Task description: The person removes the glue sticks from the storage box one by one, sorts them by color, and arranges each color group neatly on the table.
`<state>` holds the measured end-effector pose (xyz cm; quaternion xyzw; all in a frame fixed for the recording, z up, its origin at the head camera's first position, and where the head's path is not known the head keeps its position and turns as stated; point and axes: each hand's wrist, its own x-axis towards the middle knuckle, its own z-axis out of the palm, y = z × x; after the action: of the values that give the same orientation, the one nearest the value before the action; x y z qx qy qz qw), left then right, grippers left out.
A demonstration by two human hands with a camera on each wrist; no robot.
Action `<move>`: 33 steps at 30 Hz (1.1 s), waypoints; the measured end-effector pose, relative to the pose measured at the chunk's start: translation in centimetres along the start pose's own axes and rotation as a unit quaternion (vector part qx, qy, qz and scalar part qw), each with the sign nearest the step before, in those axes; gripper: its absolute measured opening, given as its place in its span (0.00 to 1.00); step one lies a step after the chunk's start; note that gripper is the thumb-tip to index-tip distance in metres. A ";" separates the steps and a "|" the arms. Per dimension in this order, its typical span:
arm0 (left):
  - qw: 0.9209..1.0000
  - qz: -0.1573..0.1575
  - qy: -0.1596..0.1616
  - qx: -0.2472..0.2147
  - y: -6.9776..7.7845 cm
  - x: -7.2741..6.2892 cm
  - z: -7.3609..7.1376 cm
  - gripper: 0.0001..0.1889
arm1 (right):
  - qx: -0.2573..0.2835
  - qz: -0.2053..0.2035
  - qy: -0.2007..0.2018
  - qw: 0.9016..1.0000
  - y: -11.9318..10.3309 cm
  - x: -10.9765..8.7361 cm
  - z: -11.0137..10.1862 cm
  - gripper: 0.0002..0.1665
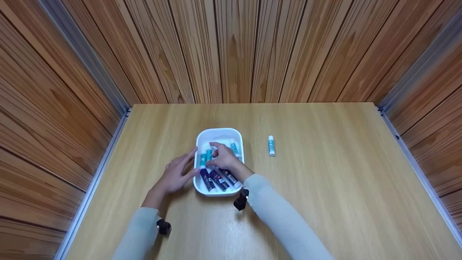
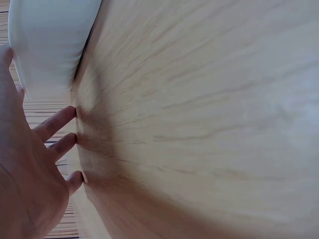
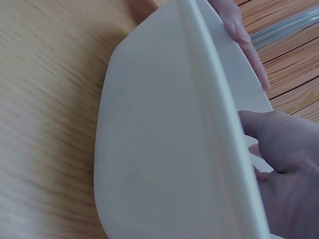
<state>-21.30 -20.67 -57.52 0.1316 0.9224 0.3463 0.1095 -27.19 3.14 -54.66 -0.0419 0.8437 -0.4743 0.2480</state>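
Observation:
A white tray holds several glue sticks: teal-and-white ones in its upper part and larger dark navy ones at the near end. My right hand reaches inside over its right side. Thumb and index finger pinch a teal glue stick at its two ends, beside another at the left wall. My left hand rests against the tray's left side, thumb and index finger at the rim; its other fingertips touch the table in the left wrist view. The tray wall partly hides the right fingers in the right wrist view.
One more teal-and-white glue stick lies on the wooden table, right of the tray. Another lies inside at the tray's right. Wood-panelled walls with metal corner rails stand around the table's back and sides.

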 end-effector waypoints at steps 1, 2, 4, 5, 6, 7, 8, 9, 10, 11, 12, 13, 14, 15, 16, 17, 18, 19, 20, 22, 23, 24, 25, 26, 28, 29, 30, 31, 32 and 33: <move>1.000 0.001 -0.001 0.000 0.0 0.0 0.0 0.44 | -0.001 0.001 -0.002 1.000 0.0 0.1 0.0 0.54; 1.000 0.001 -0.001 0.000 0.0 0.0 0.0 0.44 | -0.001 0.002 -0.003 1.000 0.0 0.1 0.0 0.54; 1.000 0.000 -0.002 0.000 0.0 0.1 0.0 0.44 | -0.001 0.002 -0.005 1.000 0.1 0.2 -0.1 0.55; 1.000 0.002 -0.002 0.001 0.0 0.1 0.0 0.44 | 0.000 0.004 -0.006 1.000 0.1 0.2 -0.1 0.55; 1.000 0.001 -0.003 0.001 0.0 0.1 0.0 0.44 | 0.000 0.006 -0.007 1.000 0.2 0.2 -0.1 0.55; 1.000 0.000 -0.003 0.002 0.0 0.1 0.0 0.43 | 0.001 0.008 -0.009 1.000 0.2 0.2 -0.1 0.55; 1.000 0.000 -0.003 0.002 -0.1 0.1 0.0 0.44 | 0.002 0.008 -0.009 1.000 0.2 0.1 -0.2 0.55; 1.000 0.000 -0.003 0.002 -0.1 0.1 0.1 0.44 | 0.002 0.009 -0.010 1.000 0.3 0.1 -0.2 0.54; 1.000 0.000 -0.004 0.003 -0.1 0.1 0.1 0.44 | 0.002 0.010 -0.010 1.000 0.3 0.0 -0.2 0.54; 1.000 0.000 -0.004 0.002 0.0 0.1 0.1 0.44 | 0.001 0.009 -0.009 1.000 0.3 0.0 -0.2 0.53; 1.000 -0.002 -0.005 -0.001 0.0 0.1 0.1 0.44 | 0.001 0.006 -0.007 1.000 0.3 -0.1 -0.2 0.52; 1.000 -0.002 -0.004 -0.002 0.0 0.1 0.1 0.44 | 0.000 0.003 -0.006 1.000 0.3 -0.2 -0.1 0.51; 1.000 -0.002 -0.004 -0.001 0.0 0.1 0.1 0.44 | -0.006 -0.004 0.000 1.000 0.4 0.0 0.0 0.50; 1.000 -0.002 -0.004 0.000 0.0 0.1 0.1 0.44 | -0.010 -0.012 0.003 1.000 0.4 -0.1 0.0 0.50; 1.000 -0.004 -0.004 0.002 0.1 0.1 0.1 0.44 | -0.012 -0.019 0.005 1.000 0.4 -0.1 0.0 0.49; 1.000 -0.005 -0.004 0.003 0.1 0.1 0.0 0.44 | -0.014 -0.026 0.006 1.000 0.5 -0.1 0.1 0.48; 1.000 -0.007 -0.003 0.004 0.1 0.1 0.0 0.44 | -0.013 -0.033 0.006 0.999 0.5 -0.1 0.1 0.48; 1.000 -0.009 -0.003 0.005 0.1 0.1 -0.1 0.44 | -0.013 -0.041 0.006 0.999 0.5 0.0 0.2 0.48; 1.000 -0.010 -0.004 0.006 0.1 0.1 -0.1 0.44 | -0.013 -0.046 0.008 0.999 0.5 0.0 0.2 0.48; 1.000 -0.012 -0.005 0.004 0.1 0.1 -0.2 0.44 | -0.003 -0.050 0.003 0.999 0.5 -0.2 0.2 0.48; 1.000 -0.013 -0.006 0.003 0.1 0.1 -0.2 0.44 | 0.000 -0.052 0.003 0.999 0.5 -0.2 0.3 0.48; 1.000 -0.014 -0.007 0.002 0.1 0.1 -0.2 0.44 | 0.003 -0.054 0.003 0.999 0.5 -0.2 0.3 0.48; 1.000 -0.014 -0.008 0.001 0.1 0.1 -0.2 0.44 | 0.003 -0.055 0.003 0.999 0.5 -0.2 0.3 0.48; 1.000 -0.013 -0.009 0.002 0.1 0.1 -0.1 0.44 | 0.001 -0.055 0.003 0.999 0.6 -0.3 0.4 0.48; 1.000 -0.013 -0.010 0.004 0.0 0.1 -0.1 0.45 | 0.002 -0.055 0.000 0.999 0.7 -0.3 0.4 0.48; 1.000 -0.013 -0.010 0.003 0.0 0.1 -0.1 0.45 | 0.000 -0.055 0.000 0.998 0.7 -0.3 0.4 0.48; 1.000 -0.012 -0.010 0.003 0.0 0.1 0.0 0.45 | 0.000 -0.056 0.000 0.998 0.7 -0.3 0.4 0.48; 1.000 -0.012 -0.009 0.003 0.0 0.1 0.0 0.45 | -0.002 -0.056 0.000 0.998 0.7 -0.3 0.4 0.48; 1.000 -0.011 -0.009 0.003 0.0 0.1 0.0 0.45 | -0.002 -0.057 0.001 0.998 0.7 -0.4 0.4 0.48; 1.000 -0.011 -0.008 0.002 0.0 0.1 0.0 0.45 | -0.001 -0.057 0.001 0.998 0.7 -0.4 0.4 0.48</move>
<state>-21.37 -20.62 -57.54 0.1241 0.9234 0.3425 0.1211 -26.54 3.36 -55.25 -0.0895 0.8407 -0.4869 0.2193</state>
